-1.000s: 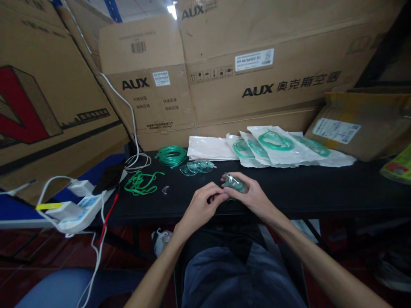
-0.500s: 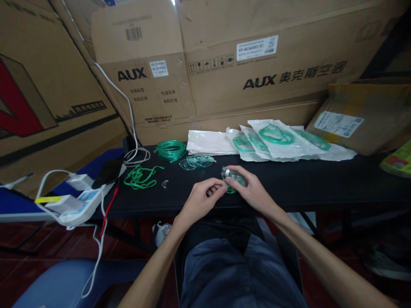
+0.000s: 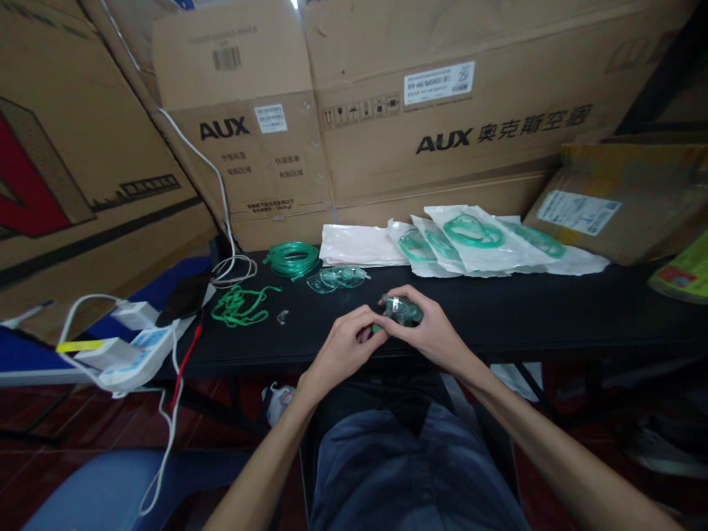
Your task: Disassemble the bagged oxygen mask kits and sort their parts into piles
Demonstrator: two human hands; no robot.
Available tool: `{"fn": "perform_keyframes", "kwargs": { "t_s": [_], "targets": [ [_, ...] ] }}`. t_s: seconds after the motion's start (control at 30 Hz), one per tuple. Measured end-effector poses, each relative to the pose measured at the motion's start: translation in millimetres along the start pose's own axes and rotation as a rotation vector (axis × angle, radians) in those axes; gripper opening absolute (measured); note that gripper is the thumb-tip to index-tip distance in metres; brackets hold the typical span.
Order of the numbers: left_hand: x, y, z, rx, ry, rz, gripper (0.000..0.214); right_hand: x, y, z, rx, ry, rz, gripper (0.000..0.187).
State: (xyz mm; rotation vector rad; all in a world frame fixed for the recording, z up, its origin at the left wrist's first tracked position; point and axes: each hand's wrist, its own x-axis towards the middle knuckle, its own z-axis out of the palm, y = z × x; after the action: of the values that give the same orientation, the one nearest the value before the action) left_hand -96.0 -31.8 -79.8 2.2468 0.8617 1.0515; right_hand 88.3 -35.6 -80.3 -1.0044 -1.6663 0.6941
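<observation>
My right hand cups a clear green plastic mask above the front edge of the black table. My left hand pinches at the mask's left side, fingers curled and touching my right fingers. A second clear mask lies just beyond my hands. A coil of green tubing and a loose green elastic strap lie further left, with a small clear clip near the strap.
Several white sealed pouches with green masks inside fan out at the table's back. Large AUX cardboard boxes wall the rear. A power strip with white and red cables sits at left. A brown parcel leans at right.
My hands have drawn closer together on the mask, and the left fingers now press against its side. The view shifted slightly.
</observation>
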Motion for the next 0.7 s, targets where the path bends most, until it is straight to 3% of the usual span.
{"fn": "perform_keyframes", "kwargs": {
  "t_s": [0.13,0.37,0.53,0.7],
  "targets": [
    [0.0,-0.4,-0.7,-0.006,0.015,-0.035,0.016,0.4,1.3,-0.5,0.03,0.041,-0.024,0.019],
    [-0.2,-0.6,-2.6,-0.018,0.05,-0.112,0.019,1.4,7.4,-3.5,0.089,-0.026,-0.022,0.03],
    [1.3,-3.7,-2.7,-0.092,0.173,-0.228,0.021,3.3,3.7,-7.8,0.18,-0.011,0.017,0.026],
    [4.3,-15.8,-2.8,-0.386,0.367,-0.424,0.021,3.1,6.6,-8.8,0.318,0.033,0.074,0.022]
  ]
}}
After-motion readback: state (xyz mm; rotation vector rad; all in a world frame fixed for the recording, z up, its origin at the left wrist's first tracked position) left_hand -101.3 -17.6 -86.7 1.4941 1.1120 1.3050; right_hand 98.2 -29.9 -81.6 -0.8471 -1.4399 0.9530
